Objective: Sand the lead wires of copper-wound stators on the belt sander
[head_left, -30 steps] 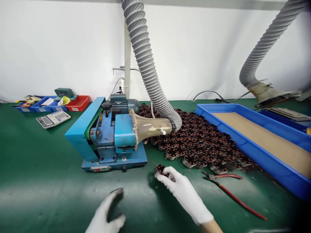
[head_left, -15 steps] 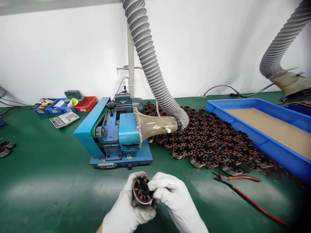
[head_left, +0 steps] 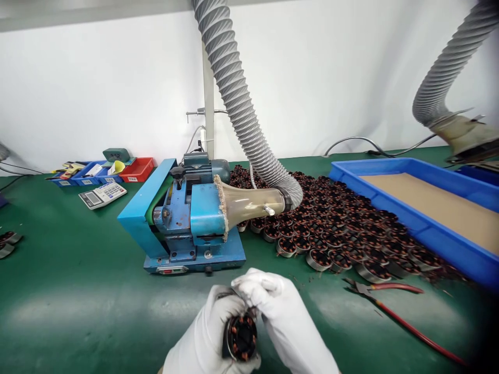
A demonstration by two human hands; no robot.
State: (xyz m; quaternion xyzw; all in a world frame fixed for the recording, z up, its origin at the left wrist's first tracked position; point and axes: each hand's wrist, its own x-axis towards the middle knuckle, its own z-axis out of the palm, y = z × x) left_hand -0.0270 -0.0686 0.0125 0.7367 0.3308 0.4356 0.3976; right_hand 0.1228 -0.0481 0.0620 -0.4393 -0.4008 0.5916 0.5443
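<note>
Both my hands wear white gloves and meet low in the middle of the view. My left hand point(head_left: 208, 335) is wrapped round a small round motor stator point(head_left: 240, 337) with copper windings, its open face turned toward me. My right hand point(head_left: 278, 314) is closed over the stator's top edge, fingers pinching at it. A blue bench machine point(head_left: 183, 218) with a suction funnel stands just beyond my hands. To its right lies a large heap of similar stators point(head_left: 335, 223).
Red-handled cutters point(head_left: 390, 301) lie on the green mat at the right. A blue tray point(head_left: 409, 218) with a brown liner sits far right. Grey hoses point(head_left: 237, 98) hang down. A calculator point(head_left: 102, 195) and small bins point(head_left: 134, 169) are at the left back. Two stators point(head_left: 8, 243) lie at the left edge.
My right hand picked a stator off the mat and brought it to my left hand. Both hands now hold it lower and closer to me, turned over.
</note>
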